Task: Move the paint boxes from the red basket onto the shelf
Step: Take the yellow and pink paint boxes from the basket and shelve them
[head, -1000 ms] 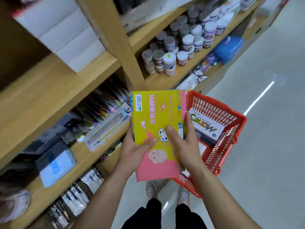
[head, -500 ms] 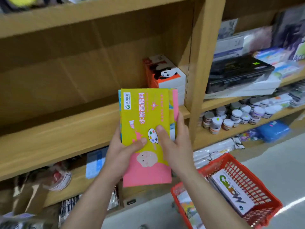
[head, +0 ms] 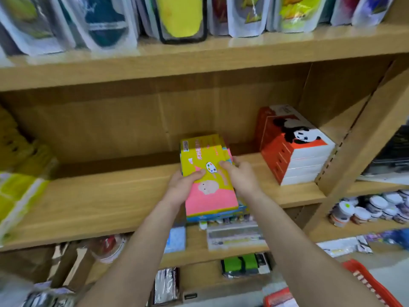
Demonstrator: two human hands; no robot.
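Both hands hold a small stack of paint boxes (head: pixel 207 173); the top one is yellow at the far end and pink at the near end. The left hand (head: pixel 180 189) grips the left side of the stack; its thumb lies flat on the cover, and the other fingers are hidden below. The right hand (head: pixel 242 178) grips the right side; its thumb presses on the cover beside the small palette picture, and its fingers curl round the edge, close together. The stack is over the middle shelf (head: pixel 106 196); its far end is above the board and its near end reaches out past the front edge; whether it touches the board I cannot tell. Panda boxes (head: pixel 296 149) are piled to the right on the same shelf, apart from the stack; pouches (head: pixel 181 16) fill the board above; jars (head: pixel 363 209) sit lower right; a corner of the red basket (head: pixel 374 286) shows at the near right.
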